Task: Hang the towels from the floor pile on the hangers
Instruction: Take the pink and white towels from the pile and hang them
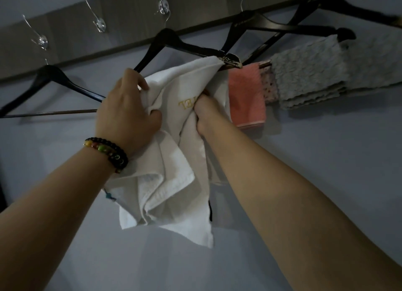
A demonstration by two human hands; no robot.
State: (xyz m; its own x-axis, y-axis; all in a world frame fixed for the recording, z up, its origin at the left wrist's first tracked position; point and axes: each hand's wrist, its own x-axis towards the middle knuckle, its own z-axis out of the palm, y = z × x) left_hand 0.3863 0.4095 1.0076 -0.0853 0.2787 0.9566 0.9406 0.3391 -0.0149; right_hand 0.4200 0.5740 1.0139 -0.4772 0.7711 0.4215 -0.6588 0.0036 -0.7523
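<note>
A white towel (174, 171) with gold stitched letters drapes over the lower bar of a black hanger (171, 40) on the wall. My left hand (128, 107) grips the towel's left part near the bar. My right hand (204, 112) grips a fold of the towel just right of the letters; its fingers are buried in the cloth. The towel's long end hangs down between my forearms. A second black hanger (50, 81) hangs bare at the left.
A pink towel (247, 94) and a grey towel (309, 73) hang on black hangers (256, 20) to the right. Clear hooks (100, 25) sit along a dark wooden rail (121, 18) on the pale wall.
</note>
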